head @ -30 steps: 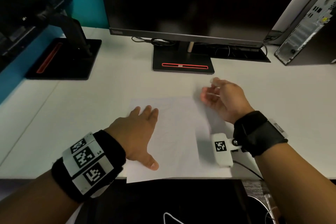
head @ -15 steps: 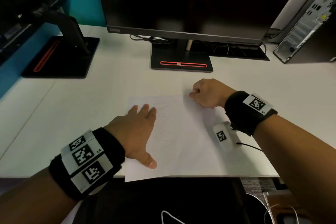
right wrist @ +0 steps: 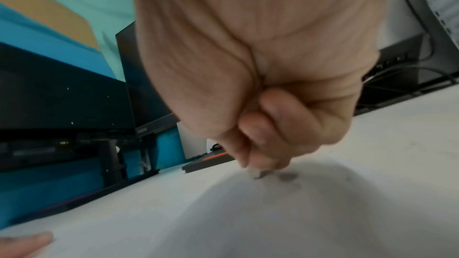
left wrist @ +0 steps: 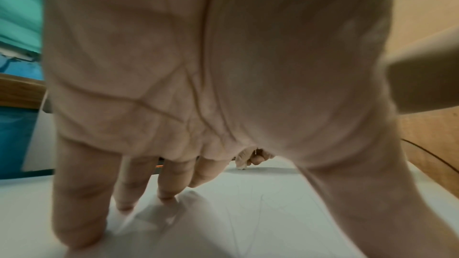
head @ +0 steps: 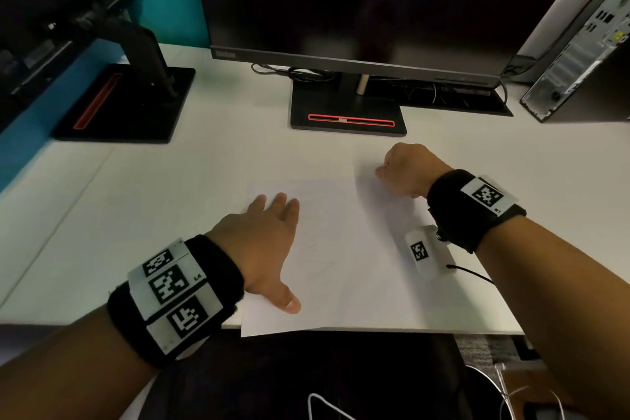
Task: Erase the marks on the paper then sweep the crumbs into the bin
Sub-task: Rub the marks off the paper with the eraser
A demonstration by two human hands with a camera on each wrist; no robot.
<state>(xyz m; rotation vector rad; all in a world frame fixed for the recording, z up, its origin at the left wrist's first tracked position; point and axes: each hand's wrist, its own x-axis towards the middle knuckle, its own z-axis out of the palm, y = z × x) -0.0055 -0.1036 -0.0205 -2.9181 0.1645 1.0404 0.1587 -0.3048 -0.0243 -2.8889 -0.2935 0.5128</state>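
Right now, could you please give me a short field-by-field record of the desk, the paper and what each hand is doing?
surface: white desk
paper: flat at the desk's near edge, faint pencil lines on it
left hand: fingers straight, pressing the paper down
right hand: fingers curled, pinching a small eraser against the paper's far right part
marks: dark smudge beside the eraser tip
behind: monitor stand
bin: not in view

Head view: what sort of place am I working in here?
Most likely an office computer desk: a dark monitor on a black stand, a second monitor's stand to its left, and a desktop tower at the right, all on a white desk.
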